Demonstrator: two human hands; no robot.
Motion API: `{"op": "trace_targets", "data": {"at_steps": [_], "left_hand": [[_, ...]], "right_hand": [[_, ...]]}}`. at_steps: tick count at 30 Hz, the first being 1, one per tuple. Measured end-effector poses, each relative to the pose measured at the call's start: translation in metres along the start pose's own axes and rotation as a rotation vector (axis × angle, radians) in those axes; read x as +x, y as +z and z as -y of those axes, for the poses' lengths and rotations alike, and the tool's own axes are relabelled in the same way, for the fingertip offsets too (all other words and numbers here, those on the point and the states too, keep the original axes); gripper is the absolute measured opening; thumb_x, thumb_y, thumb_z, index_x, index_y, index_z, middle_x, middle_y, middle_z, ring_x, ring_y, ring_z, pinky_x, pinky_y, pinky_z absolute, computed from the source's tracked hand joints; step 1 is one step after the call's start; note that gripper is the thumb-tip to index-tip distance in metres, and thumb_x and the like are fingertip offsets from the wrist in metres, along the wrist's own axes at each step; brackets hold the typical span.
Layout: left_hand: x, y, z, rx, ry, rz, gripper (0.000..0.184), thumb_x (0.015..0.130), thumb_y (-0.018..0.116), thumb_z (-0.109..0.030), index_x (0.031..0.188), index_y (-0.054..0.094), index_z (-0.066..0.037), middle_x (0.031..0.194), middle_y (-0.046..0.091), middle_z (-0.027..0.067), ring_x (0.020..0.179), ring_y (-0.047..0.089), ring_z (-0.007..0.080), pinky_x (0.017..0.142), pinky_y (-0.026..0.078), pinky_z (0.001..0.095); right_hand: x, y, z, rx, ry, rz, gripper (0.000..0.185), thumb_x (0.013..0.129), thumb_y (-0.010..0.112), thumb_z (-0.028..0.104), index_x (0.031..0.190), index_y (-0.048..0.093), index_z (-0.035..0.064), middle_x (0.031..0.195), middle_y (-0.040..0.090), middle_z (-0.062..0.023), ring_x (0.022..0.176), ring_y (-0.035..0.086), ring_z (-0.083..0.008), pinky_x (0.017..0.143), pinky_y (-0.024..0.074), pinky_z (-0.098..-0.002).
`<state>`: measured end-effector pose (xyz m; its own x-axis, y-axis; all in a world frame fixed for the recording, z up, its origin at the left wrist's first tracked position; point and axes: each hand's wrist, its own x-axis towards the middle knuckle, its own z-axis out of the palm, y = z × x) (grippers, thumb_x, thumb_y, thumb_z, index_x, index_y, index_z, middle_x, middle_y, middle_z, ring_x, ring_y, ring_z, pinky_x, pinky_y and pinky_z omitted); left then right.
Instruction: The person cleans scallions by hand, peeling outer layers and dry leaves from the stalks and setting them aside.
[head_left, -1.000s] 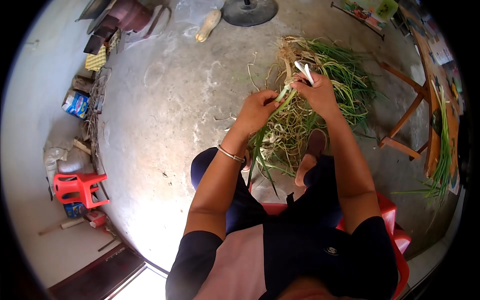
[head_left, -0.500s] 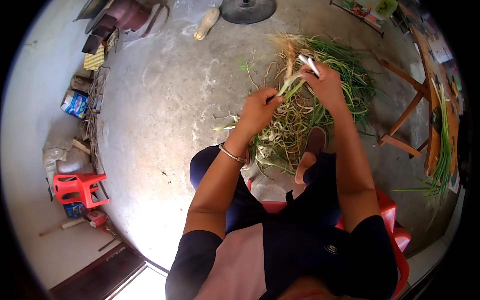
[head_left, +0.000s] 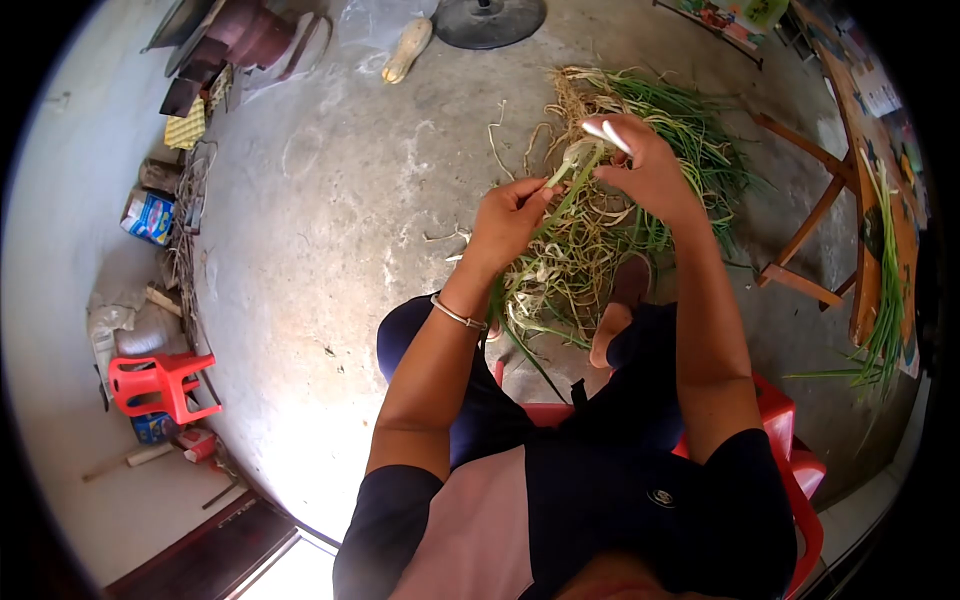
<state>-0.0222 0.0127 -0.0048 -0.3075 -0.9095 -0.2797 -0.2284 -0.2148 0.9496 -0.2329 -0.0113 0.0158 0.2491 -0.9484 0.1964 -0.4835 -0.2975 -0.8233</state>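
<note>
Head view: at one o'clock from picture centre, the left hand (head_left: 510,215) pinches a green stalk (head_left: 565,170) between thumb and forefinger; the right hand (head_left: 652,172) holds white pieces (head_left: 608,136) in curled fingers, thumb standing apart, and whether it also grips the stalk cannot be told. Loosened right fingers could drop the white pieces into the tangled stalks (head_left: 565,275) below; a hard pull could tear the stalk. Green bundle (head_left: 715,165) at two o'clock crowds the right hand; wooden frame (head_left: 812,230) at three stands well apart.

Glare whitens the floor (head_left: 275,430) lower left.
</note>
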Motion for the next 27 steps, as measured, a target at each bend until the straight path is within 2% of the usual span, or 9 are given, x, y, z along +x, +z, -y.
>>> {"op": "trace_targets", "data": {"at_steps": [2, 4, 8, 12, 14, 17, 19, 25, 27], "left_hand": [[0.001, 0.001, 0.006, -0.031, -0.019, 0.017, 0.019, 0.088, 0.052, -0.015, 0.095, 0.063, -0.001, 0.062, 0.048, -0.0037, 0.059, 0.044, 0.0046, 0.055, 0.036, 0.0188], [0.005, 0.004, 0.014, -0.110, 0.036, 0.034, 0.019, 0.088, 0.052, -0.014, 0.095, 0.063, -0.001, 0.064, 0.049, -0.0031, 0.059, 0.044, 0.0048, 0.054, 0.037, 0.0196], [0.008, 0.006, 0.020, -0.132, 0.115, 0.023, 0.017, 0.087, 0.052, -0.013, 0.091, 0.062, 0.000, 0.066, 0.050, -0.0023, 0.060, 0.045, 0.0057, 0.056, 0.038, 0.0209], [0.003, 0.004, 0.009, 0.203, 0.133, -0.008, 0.020, 0.087, 0.052, -0.018, 0.085, 0.060, 0.000, 0.065, 0.053, 0.0012, 0.059, 0.046, 0.0084, 0.055, 0.039, 0.0238], [0.002, 0.004, 0.009, 0.307, 0.149, -0.036, 0.022, 0.086, 0.053, -0.021, 0.084, 0.059, 0.000, 0.064, 0.056, 0.0047, 0.057, 0.048, 0.0104, 0.054, 0.039, 0.0261], [0.002, 0.002, 0.009, 0.176, 0.245, -0.017, 0.022, 0.086, 0.052, -0.022, 0.081, 0.060, -0.002, 0.059, 0.050, 0.0005, 0.057, 0.044, 0.0087, 0.052, 0.036, 0.0259], [-0.006, -0.006, -0.006, 0.072, 0.003, 0.055, 0.022, 0.089, 0.050, -0.023, 0.084, 0.062, -0.005, 0.055, 0.036, -0.0087, 0.048, 0.032, 0.0021, 0.044, 0.025, 0.0200], [-0.008, -0.001, -0.013, -0.106, -0.073, 0.082, 0.026, 0.089, 0.050, -0.025, 0.094, 0.065, -0.004, 0.054, 0.033, -0.0104, 0.046, 0.028, 0.0016, 0.043, 0.022, 0.0195], [-0.005, 0.002, -0.007, -0.054, -0.004, 0.065, 0.027, 0.089, 0.051, -0.025, 0.095, 0.065, -0.004, 0.054, 0.033, -0.0106, 0.046, 0.027, 0.0017, 0.043, 0.021, 0.0195]], "right_hand": [[-0.001, 0.008, -0.002, 0.086, 0.021, 0.010, 0.045, 0.069, 0.065, 0.008, 0.113, 0.055, 0.0043, 0.099, 0.055, -0.0079, 0.081, 0.053, -0.0162, 0.069, 0.0432, -0.0291], [0.001, 0.013, -0.009, -0.158, -0.052, 0.008, 0.038, 0.069, 0.066, 0.007, 0.106, 0.058, 0.0017, 0.096, 0.055, -0.0072, 0.079, 0.053, -0.0166, 0.068, 0.0430, -0.0281], [-0.001, 0.014, -0.009, -0.128, 0.011, 0.064, 0.027, 0.070, 0.067, 0.005, 0.096, 0.062, 0.0002, 0.084, 0.055, -0.0071, 0.073, 0.053, -0.0173, 0.065, 0.0418, -0.0273], [-0.004, 0.024, -0.005, -0.075, -0.071, 0.076, 0.025, 0.070, 0.067, 0.006, 0.094, 0.063, 0.0009, 0.080, 0.055, -0.0072, 0.070, 0.052, -0.0170, 0.063, 0.0413, -0.0268], [-0.002, 0.019, 0.000, -0.006, 0.048, 0.090, 0.020, 0.072, 0.067, 0.007, 0.091, 0.064, 0.0005, 0.079, 0.056, -0.0071, 0.066, 0.052, -0.0160, 0.061, 0.0414, -0.0269], [-0.003, 0.018, -0.011, -0.073, -0.026, -0.050, 0.016, 0.074, 0.066, 0.008, 0.089, 0.064, 0.0012, 0.075, 0.058, -0.0071, 0.064, 0.052, -0.0142, 0.059, 0.0416, -0.0275], [0.000, 0.005, -0.026, -0.071, 0.059, -0.094, 0.015, 0.075, 0.065, 0.008, 0.088, 0.065, 0.0019, 0.075, 0.058, -0.0066, 0.063, 0.052, -0.0131, 0.058, 0.0416, -0.0274], [-0.001, -0.001, -0.036, -0.092, 0.202, -0.159, 0.010, 0.077, 0.063, 0.007, 0.086, 0.065, 0.0036, 0.071, 0.060, -0.0044, 0.060, 0.052, -0.0110, 0.056, 0.0414, -0.0269], [0.001, 0.000, -0.039, -0.056, 0.260, -0.257, 0.014, 0.075, 0.067, 0.016, 0.084, 0.065, 0.0050, 0.062, 0.055, -0.0076, 0.052, 0.050, -0.0177, 0.050, 0.0384, -0.0321]]}}
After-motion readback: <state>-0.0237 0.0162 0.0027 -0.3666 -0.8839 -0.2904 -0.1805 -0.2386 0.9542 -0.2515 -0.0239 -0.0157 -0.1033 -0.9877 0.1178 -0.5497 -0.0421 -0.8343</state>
